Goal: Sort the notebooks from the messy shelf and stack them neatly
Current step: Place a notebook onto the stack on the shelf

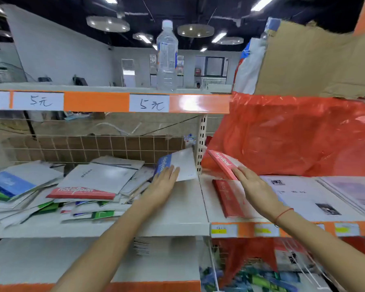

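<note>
Two bare hands are seen reaching onto a white metal shelf edged with an orange price strip. The left hand is laid with straight fingers against a tilted blue-and-white notebook, which is propped near the perforated upright post at the right end of the left bay; whether a thumb is curled beneath it cannot be told. The right hand, with a thin red string bracelet at its wrist, is held with extended fingers against the edge of a tilted pink-red notebook, and no curled grip is shown. Just below that one, a second red notebook in a clear wrapper is lying flat on the right bay, partly covered by the right hand. To the left, a messy heap of white, blue, green and red notebooks is spread across the shelf, with a red-spined one near its top. White printed sheets are laid flat to the right of the right hand. Behind them a large red plastic bag is draped down from the upper level, where torn brown cardboard is standing. A clear plastic water bottle is placed upright on the top shelf, above handwritten white price labels.
</note>
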`<state>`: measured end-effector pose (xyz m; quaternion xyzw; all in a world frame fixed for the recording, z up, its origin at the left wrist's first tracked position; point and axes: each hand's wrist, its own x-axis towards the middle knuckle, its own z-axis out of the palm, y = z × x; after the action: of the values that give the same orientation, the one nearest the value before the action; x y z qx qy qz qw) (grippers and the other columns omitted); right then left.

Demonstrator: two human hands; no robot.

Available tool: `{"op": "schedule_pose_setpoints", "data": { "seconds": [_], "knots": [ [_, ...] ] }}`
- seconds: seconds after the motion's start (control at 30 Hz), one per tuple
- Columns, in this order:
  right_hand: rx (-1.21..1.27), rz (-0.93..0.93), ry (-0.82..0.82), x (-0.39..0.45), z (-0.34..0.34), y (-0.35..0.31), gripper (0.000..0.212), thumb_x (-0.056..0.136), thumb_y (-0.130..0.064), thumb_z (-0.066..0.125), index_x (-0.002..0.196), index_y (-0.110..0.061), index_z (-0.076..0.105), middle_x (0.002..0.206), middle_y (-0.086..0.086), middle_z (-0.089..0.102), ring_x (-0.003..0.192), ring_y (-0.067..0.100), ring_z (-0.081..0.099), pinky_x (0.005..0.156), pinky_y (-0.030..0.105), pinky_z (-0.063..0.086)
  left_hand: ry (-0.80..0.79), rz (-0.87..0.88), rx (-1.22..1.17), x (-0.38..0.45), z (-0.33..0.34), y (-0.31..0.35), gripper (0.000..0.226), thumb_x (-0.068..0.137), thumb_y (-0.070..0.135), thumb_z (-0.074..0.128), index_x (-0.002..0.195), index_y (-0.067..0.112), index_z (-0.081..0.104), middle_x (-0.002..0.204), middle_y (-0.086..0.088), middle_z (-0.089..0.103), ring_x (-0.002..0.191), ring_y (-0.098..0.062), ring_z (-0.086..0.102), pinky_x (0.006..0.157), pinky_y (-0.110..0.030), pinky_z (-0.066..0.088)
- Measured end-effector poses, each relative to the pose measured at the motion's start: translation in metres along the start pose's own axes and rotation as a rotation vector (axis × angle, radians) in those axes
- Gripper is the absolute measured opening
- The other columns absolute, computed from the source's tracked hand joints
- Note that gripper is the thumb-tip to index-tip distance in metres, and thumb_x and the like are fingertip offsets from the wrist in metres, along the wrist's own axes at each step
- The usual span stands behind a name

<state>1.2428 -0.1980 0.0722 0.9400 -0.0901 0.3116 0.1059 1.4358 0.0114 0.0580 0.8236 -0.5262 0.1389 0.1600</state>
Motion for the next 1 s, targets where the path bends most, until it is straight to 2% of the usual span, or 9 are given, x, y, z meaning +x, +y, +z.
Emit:
{"op": "schedule_pose_setpoints", "data": {
  "seconds": [0.13, 0.3, 0.4, 0.47, 0.57, 0.67, 0.77, 0.83, 1.0],
  "knots": [
    [-0.074, -0.013, -0.019, -0.030, -0.011, 0.069, 0.086, 0.039, 0.026, 0.066, 0.120, 0.003, 0.050, 0.105, 0.027, 0.061, 0.087, 0.041, 0.064, 0.068, 0.042, 0.056, -0.105, -0.102, -0.023, 0.022, 0.037, 0.062, 0.063, 0.096, -0.006, 0.028, 0.151, 0.011, 0.003, 0.158, -0.014, 0.000, 0.146, -0.028, 0.001, 0.118, -0.041, 0.007],
    [-0.069, -0.017, -0.037, -0.052, -0.011, 0.122, 0.083, 0.046, 0.014, 0.078, 0.121, -0.002, 0.045, 0.104, 0.023, 0.061, 0.085, 0.037, 0.064, 0.070, 0.038, 0.055, -0.235, -0.078, 0.072, 0.036, 0.066, 0.116, 0.065, 0.095, -0.008, 0.026, 0.150, 0.007, -0.003, 0.157, -0.019, -0.004, 0.145, -0.033, 0.000, 0.116, -0.047, 0.012],
    [-0.086, -0.004, 0.029, -0.062, -0.013, 0.139, 0.051, 0.065, 0.007, 0.047, 0.114, -0.001, 0.047, 0.094, 0.024, 0.064, 0.074, 0.038, 0.065, 0.059, 0.038, 0.056, -0.270, -0.027, 0.192, 0.050, 0.078, 0.137, 0.069, 0.091, -0.014, 0.029, 0.150, 0.004, -0.002, 0.156, -0.021, -0.001, 0.145, -0.036, 0.003, 0.116, -0.050, 0.014],
    [-0.104, -0.041, 0.067, -0.065, -0.015, 0.145, 0.054, 0.063, 0.001, 0.027, 0.108, 0.002, 0.057, 0.089, 0.025, 0.065, 0.069, 0.039, 0.066, 0.054, 0.038, 0.056, -0.311, -0.010, 0.242, 0.060, 0.084, 0.145, 0.072, 0.087, -0.018, 0.030, 0.150, 0.002, 0.000, 0.156, -0.022, 0.002, 0.144, -0.038, 0.005, 0.115, -0.052, 0.015],
    [-0.166, -0.061, 0.083, -0.074, -0.013, 0.154, 0.061, 0.062, 0.003, 0.019, 0.099, 0.007, 0.067, 0.088, 0.027, 0.066, 0.070, 0.040, 0.066, 0.053, 0.041, 0.056, -0.350, 0.014, 0.290, 0.073, 0.094, 0.155, 0.074, 0.085, -0.019, 0.032, 0.149, 0.002, 0.002, 0.155, -0.022, 0.006, 0.143, -0.039, 0.008, 0.113, -0.054, 0.019],
    [-0.187, -0.021, 0.064, -0.083, -0.010, 0.165, 0.056, 0.057, 0.010, 0.035, 0.106, 0.006, 0.062, 0.095, 0.027, 0.065, 0.079, 0.040, 0.066, 0.060, 0.044, 0.056, -0.406, 0.011, 0.297, 0.079, 0.106, 0.162, 0.072, 0.086, -0.019, 0.031, 0.149, 0.002, 0.004, 0.154, -0.022, 0.007, 0.143, -0.040, 0.005, 0.113, -0.056, 0.019],
    [-0.177, -0.011, -0.036, -0.090, -0.002, 0.173, 0.088, 0.031, 0.025, 0.060, 0.115, 0.001, 0.050, 0.102, 0.025, 0.064, 0.087, 0.040, 0.065, 0.066, 0.046, 0.056, -0.438, 0.020, 0.295, 0.077, 0.113, 0.169, 0.069, 0.087, -0.018, 0.030, 0.148, 0.002, 0.006, 0.154, -0.023, 0.007, 0.143, -0.040, 0.005, 0.113, -0.059, 0.016],
    [-0.163, -0.014, -0.069, -0.092, 0.000, 0.177, 0.097, 0.025, 0.026, 0.065, 0.116, -0.001, 0.046, 0.103, 0.025, 0.064, 0.089, 0.041, 0.065, 0.068, 0.047, 0.056, -0.444, 0.014, 0.293, 0.076, 0.116, 0.173, 0.066, 0.088, -0.017, 0.029, 0.148, 0.002, 0.009, 0.153, -0.024, 0.009, 0.143, -0.041, 0.005, 0.112, -0.060, 0.016],
    [-0.166, -0.033, -0.072, -0.093, 0.003, 0.178, 0.095, 0.025, 0.023, 0.069, 0.115, -0.001, 0.050, 0.102, 0.023, 0.064, 0.090, 0.039, 0.065, 0.069, 0.048, 0.056, -0.526, 0.004, 0.240, 0.076, 0.124, 0.172, 0.065, 0.094, -0.009, 0.029, 0.151, 0.007, 0.003, 0.156, -0.020, 0.005, 0.144, -0.035, 0.001, 0.113, -0.060, 0.009]
  ]
}}
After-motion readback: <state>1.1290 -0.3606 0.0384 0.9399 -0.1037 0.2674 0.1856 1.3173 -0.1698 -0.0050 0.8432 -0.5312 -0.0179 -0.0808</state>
